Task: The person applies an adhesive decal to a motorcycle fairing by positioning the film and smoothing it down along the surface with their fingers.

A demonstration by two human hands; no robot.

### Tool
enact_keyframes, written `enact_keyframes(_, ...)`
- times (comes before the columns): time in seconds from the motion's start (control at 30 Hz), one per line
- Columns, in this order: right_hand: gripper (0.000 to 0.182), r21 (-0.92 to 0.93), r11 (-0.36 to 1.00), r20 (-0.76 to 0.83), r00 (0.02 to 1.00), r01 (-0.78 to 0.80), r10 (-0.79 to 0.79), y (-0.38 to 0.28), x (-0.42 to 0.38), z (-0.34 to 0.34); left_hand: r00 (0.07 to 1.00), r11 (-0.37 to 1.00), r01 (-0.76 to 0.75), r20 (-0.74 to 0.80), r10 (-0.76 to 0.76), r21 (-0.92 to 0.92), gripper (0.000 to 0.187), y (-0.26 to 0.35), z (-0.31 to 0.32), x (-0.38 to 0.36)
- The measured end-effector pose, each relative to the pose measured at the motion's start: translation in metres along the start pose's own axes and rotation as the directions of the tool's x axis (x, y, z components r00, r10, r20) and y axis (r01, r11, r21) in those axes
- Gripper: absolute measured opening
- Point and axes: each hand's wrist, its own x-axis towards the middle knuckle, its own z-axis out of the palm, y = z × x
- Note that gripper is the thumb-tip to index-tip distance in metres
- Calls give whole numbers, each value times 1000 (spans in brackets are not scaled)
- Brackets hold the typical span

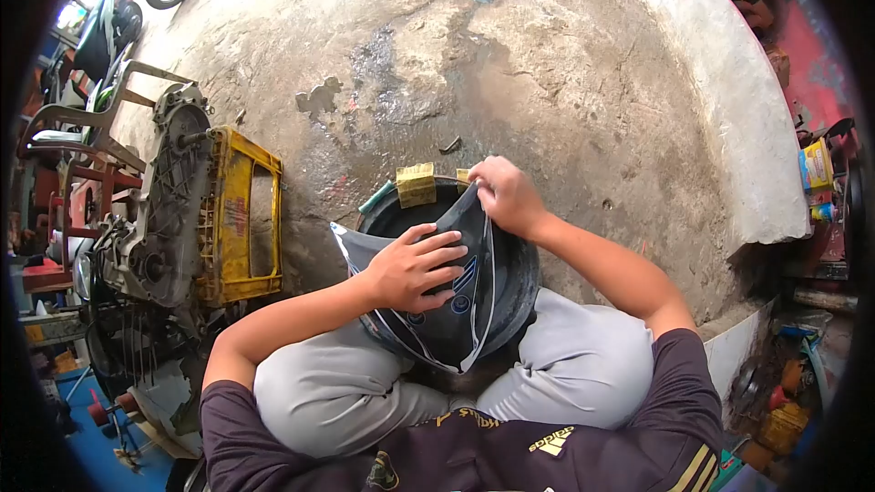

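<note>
Your shirt [437, 460], then a dark cover [476, 230] across the basin's near rim [526, 310].
Your left hand [412, 269] braces it, fingers spread; your right hand [510, 200] pinches its far tip: light, even tension should limit creases.

A yellow crate [211, 228] stands beside a metal engine casing [155, 246] on the concrete floor [565, 118].

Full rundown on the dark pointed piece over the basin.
The dark pointed piece is grey-black with whitish edging and blue markings. Whether it is stiff or flexible is unclear. It lies across the round black basin, one corner jutting past the basin's left side. The left hand is spread on it; the right hand grips its far tip.
</note>
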Motion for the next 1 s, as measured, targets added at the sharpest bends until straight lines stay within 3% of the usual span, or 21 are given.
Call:
enact_keyframes(0.1, 16, 82, 988, -32, 991, 133, -131, -28, -17, 5, 1000, 1000, -7, -2, 7, 21, 34, 6, -5, -3)
enact_keyframes(0.17, 16, 119, 963, 44, 968, 242, -248, -32, -23, 4, 1000, 999, 9, 1, -9, 32, 36, 6, -3, -2)
enact_keyframes(0.23, 16, 144, 965, 56, 972, 217, -227, -22, -17, -2, 1000, 1000, 6, -1, -6, 30, 36, 8, -2, -1)
enact_keyframes(0.33, 16, -25, 993, -29, 993, 113, -114, 4, 2, -2, 1000, 1000, 3, 1, -3, 30, 37, 8, -5, -1)
enact_keyframes(0.43, 18, 7, 995, -29, 994, 102, -102, -7, 7, 6, 1000, 1000, -3, 5, 2, 17, 38, 5, -5, 0)
enact_keyframes(0.57, 20, 76, 982, 70, 981, 174, -179, -35, -11, 4, 1000, 1000, 19, 14, -19, 6, 38, 7, -5, -1)
enact_keyframes(0.63, 18, 100, 975, 29, 979, 199, -202, -12, -7, 7, 1000, 1000, 23, 10, -23, 11, 38, 6, -3, -2)
enact_keyframes(0.73, 16, 32, 999, -76, 997, 24, -22, 6, 4, -3, 1000, 1000, 21, 1, -21, 16, 39, 8, -5, -1)
enact_keyframes(0.87, 14, 43, 985, -21, 986, 167, -166, -26, -17, 4, 1000, 999, 0, 8, 0, 32, 38, 7, -5, -1)
enact_keyframes(1.0, 14, -10, 977, -22, 977, 213, -213, -15, -10, -1, 1000, 999, -2, 16, 1, 37, 37, 7, -5, 0)
